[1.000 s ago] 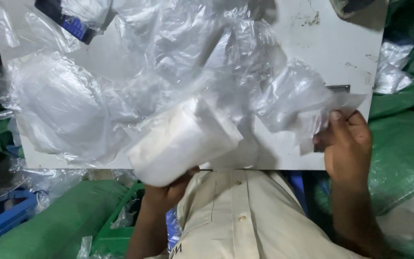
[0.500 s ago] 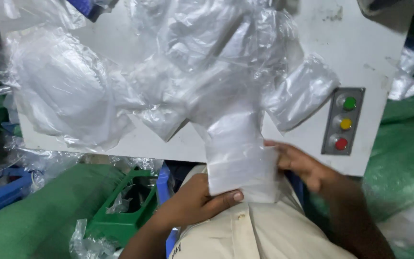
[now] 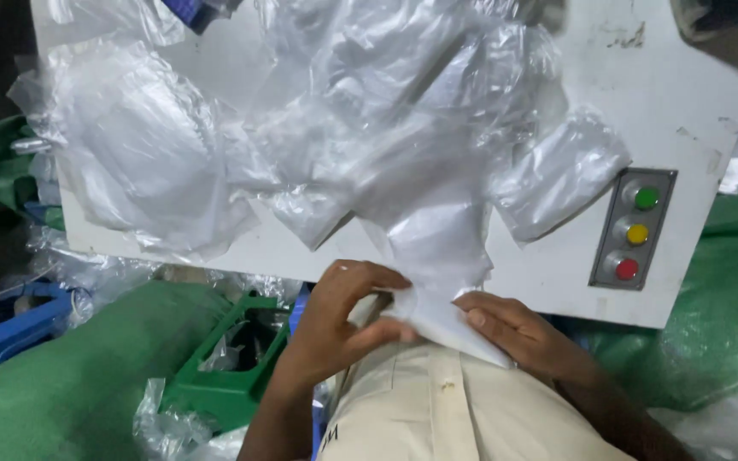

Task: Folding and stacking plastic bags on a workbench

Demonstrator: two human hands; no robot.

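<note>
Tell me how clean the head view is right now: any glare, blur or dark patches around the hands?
Head view: soft glare whitens the heap of clear plastic bags on the white machine top; the left hand and right hand, pinching a white bag, are slightly soft; left edge and top right corner fall dark.

Glossy clear plastic bags (image 3: 403,145) on matt painted metal table (image 3: 694,94), scuffed.

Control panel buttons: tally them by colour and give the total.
Green button: 1
Yellow button: 1
Red button: 1
Total: 3, in a column on the grey panel of the white machine top.
</note>
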